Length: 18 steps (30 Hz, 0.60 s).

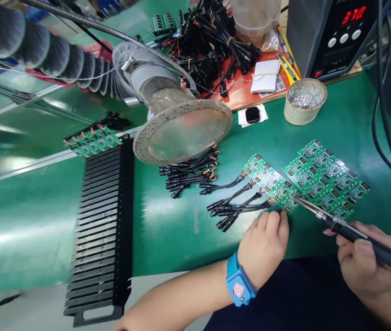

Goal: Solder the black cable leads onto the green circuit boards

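My right hand [365, 264] is closed around a black soldering iron [354, 234], its tip touching the near edge of a strip of small green circuit boards [271, 181]. My left hand [263, 246], wearing a blue wrist strap [238, 281], is pinched shut at that same board edge, apparently on a thin wire I cannot make out. Black cables with coloured leads [236, 202] run left from the strip. A second panel of green boards [326, 179] lies just to the right.
A fume extractor funnel [184, 131] on a ribbed hose hangs over the mat. A loose bundle of black cables [188, 172] lies under it. A black slotted rack [104, 230] holds boards at left. The soldering station [333, 32] reads 370; a tip-cleaner pot [304, 102] stands nearby.
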Each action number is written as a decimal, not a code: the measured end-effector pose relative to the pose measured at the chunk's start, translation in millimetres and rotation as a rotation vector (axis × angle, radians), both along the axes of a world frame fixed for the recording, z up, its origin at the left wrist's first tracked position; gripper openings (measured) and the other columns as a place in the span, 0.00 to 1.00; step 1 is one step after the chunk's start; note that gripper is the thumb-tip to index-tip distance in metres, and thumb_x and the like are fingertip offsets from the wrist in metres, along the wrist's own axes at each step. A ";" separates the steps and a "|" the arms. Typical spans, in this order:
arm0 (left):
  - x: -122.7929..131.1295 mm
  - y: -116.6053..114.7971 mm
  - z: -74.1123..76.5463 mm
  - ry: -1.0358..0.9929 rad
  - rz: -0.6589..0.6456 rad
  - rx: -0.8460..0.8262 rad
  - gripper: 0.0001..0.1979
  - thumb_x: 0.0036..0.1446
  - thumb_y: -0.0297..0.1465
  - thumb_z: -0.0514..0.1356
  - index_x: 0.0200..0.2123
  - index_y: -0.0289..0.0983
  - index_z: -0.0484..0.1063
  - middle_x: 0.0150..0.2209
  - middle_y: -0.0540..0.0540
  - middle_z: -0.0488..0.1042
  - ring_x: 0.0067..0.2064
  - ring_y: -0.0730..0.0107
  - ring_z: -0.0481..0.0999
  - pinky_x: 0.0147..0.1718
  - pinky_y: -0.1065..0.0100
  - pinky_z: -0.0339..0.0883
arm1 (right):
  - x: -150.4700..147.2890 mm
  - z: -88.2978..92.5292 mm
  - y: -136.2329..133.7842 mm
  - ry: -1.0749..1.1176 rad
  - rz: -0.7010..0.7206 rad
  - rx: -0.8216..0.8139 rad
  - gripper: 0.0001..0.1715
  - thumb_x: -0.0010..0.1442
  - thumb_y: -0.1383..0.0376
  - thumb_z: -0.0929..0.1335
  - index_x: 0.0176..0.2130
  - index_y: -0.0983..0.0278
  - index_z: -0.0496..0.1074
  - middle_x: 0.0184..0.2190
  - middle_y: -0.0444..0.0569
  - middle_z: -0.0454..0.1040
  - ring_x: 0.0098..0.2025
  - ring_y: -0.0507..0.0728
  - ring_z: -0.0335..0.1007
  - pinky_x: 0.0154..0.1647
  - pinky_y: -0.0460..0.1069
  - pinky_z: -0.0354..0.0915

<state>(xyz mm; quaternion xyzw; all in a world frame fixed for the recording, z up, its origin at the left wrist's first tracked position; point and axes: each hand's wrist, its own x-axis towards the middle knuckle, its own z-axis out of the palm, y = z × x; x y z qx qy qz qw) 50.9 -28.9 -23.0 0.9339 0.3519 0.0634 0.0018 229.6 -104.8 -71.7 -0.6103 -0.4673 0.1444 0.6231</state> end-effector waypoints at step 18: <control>-18.6 14.9 -20.4 -0.597 0.045 -0.481 0.10 0.64 0.28 0.54 0.44 0.34 0.73 0.35 0.44 0.70 0.36 0.69 0.73 0.35 0.68 0.73 | -35.1 25.9 44.1 -0.067 0.260 -0.104 0.20 0.59 0.74 0.66 0.50 0.61 0.68 0.39 0.49 0.74 0.41 0.55 0.72 0.40 0.51 0.73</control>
